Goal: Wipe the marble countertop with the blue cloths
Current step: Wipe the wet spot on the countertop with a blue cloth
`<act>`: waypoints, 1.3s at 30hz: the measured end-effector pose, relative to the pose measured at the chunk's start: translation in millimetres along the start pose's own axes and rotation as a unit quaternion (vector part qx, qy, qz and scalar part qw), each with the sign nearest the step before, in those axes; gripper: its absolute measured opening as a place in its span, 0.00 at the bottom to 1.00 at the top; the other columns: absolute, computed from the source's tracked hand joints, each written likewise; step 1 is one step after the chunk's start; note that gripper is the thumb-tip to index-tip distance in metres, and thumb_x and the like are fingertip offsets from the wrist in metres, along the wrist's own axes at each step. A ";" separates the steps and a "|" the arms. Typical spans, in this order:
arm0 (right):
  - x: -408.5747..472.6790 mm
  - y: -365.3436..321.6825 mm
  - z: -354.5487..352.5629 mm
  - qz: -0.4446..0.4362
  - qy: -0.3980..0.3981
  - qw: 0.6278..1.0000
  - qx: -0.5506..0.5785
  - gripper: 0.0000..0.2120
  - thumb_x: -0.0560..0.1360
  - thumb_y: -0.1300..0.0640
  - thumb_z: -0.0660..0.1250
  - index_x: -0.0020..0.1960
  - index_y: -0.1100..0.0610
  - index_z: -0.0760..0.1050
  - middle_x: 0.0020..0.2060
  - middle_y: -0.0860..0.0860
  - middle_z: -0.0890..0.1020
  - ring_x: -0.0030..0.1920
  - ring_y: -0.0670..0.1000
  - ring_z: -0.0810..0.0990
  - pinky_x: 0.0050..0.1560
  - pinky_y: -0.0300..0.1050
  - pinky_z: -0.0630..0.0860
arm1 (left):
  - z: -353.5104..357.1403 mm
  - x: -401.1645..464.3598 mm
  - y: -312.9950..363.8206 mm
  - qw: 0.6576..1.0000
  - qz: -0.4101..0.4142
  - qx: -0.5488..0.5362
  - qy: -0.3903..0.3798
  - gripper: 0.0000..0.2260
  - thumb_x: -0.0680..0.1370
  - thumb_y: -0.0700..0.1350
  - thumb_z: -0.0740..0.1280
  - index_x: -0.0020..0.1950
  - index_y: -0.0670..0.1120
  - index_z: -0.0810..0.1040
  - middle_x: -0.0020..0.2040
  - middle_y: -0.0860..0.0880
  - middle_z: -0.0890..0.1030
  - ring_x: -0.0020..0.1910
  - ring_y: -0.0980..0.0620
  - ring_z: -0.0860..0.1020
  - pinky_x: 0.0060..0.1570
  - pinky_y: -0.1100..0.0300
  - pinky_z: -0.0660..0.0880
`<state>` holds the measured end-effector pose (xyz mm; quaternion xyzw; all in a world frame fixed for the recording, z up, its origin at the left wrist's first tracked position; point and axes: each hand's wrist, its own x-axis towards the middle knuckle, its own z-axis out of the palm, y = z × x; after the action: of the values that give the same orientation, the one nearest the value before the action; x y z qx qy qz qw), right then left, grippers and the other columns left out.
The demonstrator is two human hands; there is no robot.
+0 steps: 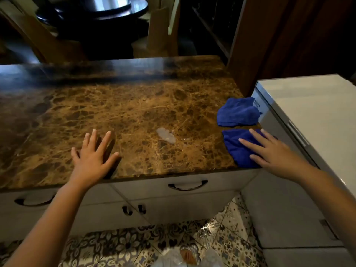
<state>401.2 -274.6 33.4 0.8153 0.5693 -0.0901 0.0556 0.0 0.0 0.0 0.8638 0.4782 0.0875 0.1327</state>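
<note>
Fingers (107, 138) of the left hand (94, 158) are spread flat and released, grasping nothing, over the brown veined marble countertop (77, 112) near its front edge. Further right, a small whitish wet smear (165, 134) sits on the stone between the two hands. Beyond it, the right hand (269, 151) lies with loose, splayed fingers on the nearer crumpled blue cloth (237, 149) at the counter's front right corner, not yet gripping it. A second rumpled blue cloth (238, 112) lies just behind, beside the white appliance (308, 105). Both cloths look soft, light and limp; bunching the nearer one under the palm should give a firm hold.
</note>
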 end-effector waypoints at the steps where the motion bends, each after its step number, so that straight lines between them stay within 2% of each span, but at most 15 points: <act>1: 2.0 0.0 -1.3 -0.004 -0.041 0.999 0.029 0.26 0.79 0.45 0.51 0.67 0.35 0.36 0.76 0.47 0.44 0.75 0.54 0.41 0.72 0.57 0.53 | 1.3 1.9 -0.5 0.999 -0.014 0.029 -0.021 0.32 0.72 0.67 0.48 0.75 0.59 0.47 0.78 0.48 0.44 0.76 0.49 0.41 0.71 0.37 0.41; 3: 5.7 2.6 -5.8 -0.019 -0.088 0.995 0.050 0.26 0.79 0.46 0.54 0.68 0.33 0.41 0.76 0.45 0.47 0.75 0.54 0.42 0.73 0.57 0.52 | 4.5 5.0 -1.8 0.996 -0.010 0.080 -0.037 0.32 0.72 0.69 0.45 0.75 0.60 0.47 0.78 0.49 0.46 0.76 0.50 0.43 0.70 0.36 0.42; 6: 6.2 2.8 -12.3 -0.038 -0.086 0.995 0.045 0.26 0.77 0.48 0.60 0.71 0.37 0.53 0.75 0.45 0.54 0.75 0.55 0.48 0.73 0.54 0.53 | 8.5 3.1 -3.2 0.996 -0.002 0.081 -0.036 0.33 0.71 0.70 0.43 0.75 0.61 0.48 0.78 0.50 0.47 0.76 0.50 0.44 0.70 0.35 0.43; 9: 5.4 0.6 -13.7 -0.070 -0.017 0.997 0.037 0.25 0.74 0.51 0.66 0.69 0.43 0.64 0.71 0.47 0.66 0.70 0.54 0.61 0.69 0.52 0.61 | 6.3 7.2 -5.6 0.995 -0.008 0.089 -0.045 0.33 0.71 0.71 0.43 0.74 0.62 0.47 0.78 0.51 0.46 0.76 0.50 0.43 0.69 0.33 0.42; 12: -1.4 -7.9 -8.0 -0.089 0.084 0.991 0.047 0.21 0.70 0.58 0.72 0.61 0.51 0.75 0.59 0.51 0.78 0.59 0.56 0.72 0.58 0.52 0.72 | 5.9 10.9 -6.1 0.993 -0.010 0.101 -0.059 0.33 0.70 0.72 0.43 0.74 0.63 0.46 0.78 0.52 0.44 0.76 0.49 0.42 0.68 0.31 0.42; 15: -4.2 -14.6 -5.1 -0.083 0.134 0.985 0.076 0.17 0.66 0.65 0.74 0.54 0.57 0.80 0.51 0.55 0.83 0.52 0.60 0.77 0.49 0.55 0.76 | 6.7 13.6 -7.5 0.994 -0.009 0.101 -0.047 0.34 0.69 0.73 0.42 0.73 0.64 0.46 0.78 0.53 0.45 0.76 0.50 0.42 0.68 0.30 0.42; 19: 7.9 -26.8 -24.0 -0.059 0.170 0.963 0.199 0.15 0.68 0.68 0.71 0.54 0.60 0.79 0.51 0.56 0.82 0.52 0.57 0.79 0.54 0.53 0.74 | 7.5 13.3 -9.5 0.995 -0.003 0.093 -0.040 0.34 0.68 0.73 0.42 0.73 0.64 0.47 0.78 0.53 0.46 0.76 0.50 0.42 0.68 0.30 0.42; 22: 24.0 -51.1 -41.7 -0.063 0.225 0.934 0.269 0.15 0.70 0.65 0.70 0.56 0.57 0.78 0.49 0.49 0.79 0.51 0.50 0.76 0.52 0.47 0.70 | 6.4 12.7 -9.6 0.996 0.000 0.084 -0.034 0.34 0.68 0.73 0.42 0.73 0.64 0.48 0.78 0.53 0.47 0.76 0.50 0.43 0.68 0.30 0.42; 24: 42.9 -70.5 -51.5 -0.074 0.242 0.926 0.279 0.15 0.72 0.62 0.69 0.58 0.55 0.76 0.48 0.47 0.77 0.51 0.47 0.74 0.52 0.46 0.68 | 6.0 12.6 -8.8 0.996 0.002 0.082 -0.029 0.34 0.68 0.73 0.42 0.73 0.64 0.49 0.78 0.53 0.47 0.76 0.50 0.43 0.68 0.30 0.42; 27: 85.7 -94.9 -64.6 -0.072 0.236 0.933 0.261 0.14 0.74 0.56 0.66 0.60 0.54 0.74 0.51 0.52 0.79 0.53 0.52 0.76 0.52 0.50 0.72 | 6.4 12.9 -8.5 0.996 0.000 0.083 -0.026 0.35 0.67 0.73 0.41 0.73 0.65 0.49 0.78 0.53 0.48 0.76 0.51 0.43 0.68 0.31 0.42; 29: 118.1 -108.2 -67.5 -0.075 0.214 0.947 0.228 0.14 0.75 0.52 0.63 0.60 0.52 0.73 0.53 0.54 0.79 0.54 0.55 0.76 0.52 0.53 0.73 | 7.7 13.3 -9.7 0.996 -0.002 0.084 -0.022 0.35 0.67 0.73 0.41 0.73 0.65 0.49 0.78 0.54 0.48 0.76 0.51 0.43 0.68 0.31 0.42; 31: 147.7 -119.5 -60.9 -0.079 0.146 0.975 0.147 0.15 0.77 0.48 0.57 0.63 0.48 0.71 0.59 0.55 0.76 0.59 0.57 0.73 0.55 0.56 0.72 | 9.4 13.7 -11.5 0.996 -0.003 0.084 -0.019 0.34 0.68 0.73 0.41 0.73 0.66 0.49 0.78 0.54 0.48 0.76 0.52 0.43 0.68 0.31 0.42; 34: 179.9 -126.4 -37.2 -0.124 0.027 0.992 0.018 0.21 0.79 0.44 0.51 0.71 0.46 0.60 0.73 0.54 0.63 0.72 0.55 0.59 0.68 0.58 0.61 | 12.4 14.4 -13.7 0.996 -0.001 0.085 -0.013 0.32 0.69 0.73 0.42 0.72 0.67 0.48 0.78 0.55 0.48 0.76 0.52 0.44 0.68 0.31 0.42; 36: 191.9 -124.9 -22.7 -0.144 0.000 0.989 0.025 0.24 0.78 0.41 0.49 0.73 0.44 0.52 0.76 0.52 0.54 0.75 0.52 0.49 0.72 0.59 0.52 | 14.5 14.8 -15.2 0.996 0.001 0.088 -0.008 0.31 0.69 0.73 0.43 0.72 0.67 0.47 0.78 0.55 0.48 0.76 0.52 0.43 0.68 0.31 0.42; 39: 210.1 -125.4 -12.9 -0.101 0.012 0.994 0.045 0.28 0.75 0.36 0.48 0.73 0.41 0.48 0.77 0.52 0.47 0.75 0.51 0.43 0.71 0.62 0.44 | 16.4 14.9 -17.4 0.996 0.000 0.087 -0.003 0.30 0.70 0.73 0.43 0.71 0.68 0.46 0.78 0.55 0.48 0.76 0.52 0.43 0.67 0.31 0.42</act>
<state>355.1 -35.8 3.3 0.7563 0.6447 -0.1111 0.0031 -1.5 19.1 -20.6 0.8721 0.4838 0.0431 0.0589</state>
